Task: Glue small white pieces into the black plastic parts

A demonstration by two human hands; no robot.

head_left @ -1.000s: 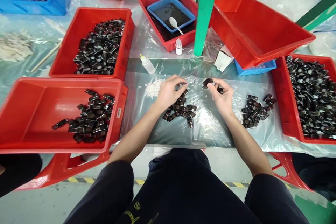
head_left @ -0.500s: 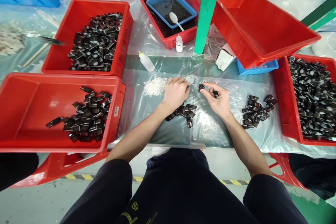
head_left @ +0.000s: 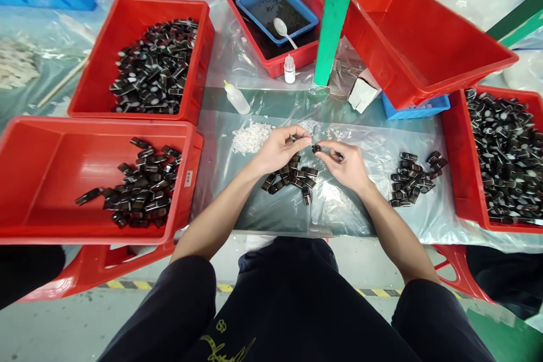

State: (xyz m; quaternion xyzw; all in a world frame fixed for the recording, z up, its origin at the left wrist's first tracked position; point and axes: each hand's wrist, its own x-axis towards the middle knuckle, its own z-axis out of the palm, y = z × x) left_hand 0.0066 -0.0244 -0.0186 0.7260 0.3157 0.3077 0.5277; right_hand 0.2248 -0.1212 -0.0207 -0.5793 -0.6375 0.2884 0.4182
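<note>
Two hands meet at mid-table over the plastic sheet (head_left: 271, 220). Right hand (head_left: 345, 165) pinches a small black part (head_left: 316, 149) at its fingertips, lifted just above the sheet. Left hand (head_left: 280, 149) has fingers curled, tips pinched together close to that part; looks like a tiny piece is between them, but it's too small to tell. Loose pile of black parts (head_left: 292, 176) lies under and between both hands. White bits heap (head_left: 250, 138) just left of the left hand. Second black pile (head_left: 413, 178) sits right of the right hand. Near-left red bin (head_left: 51, 141) holds more black parts.
</note>
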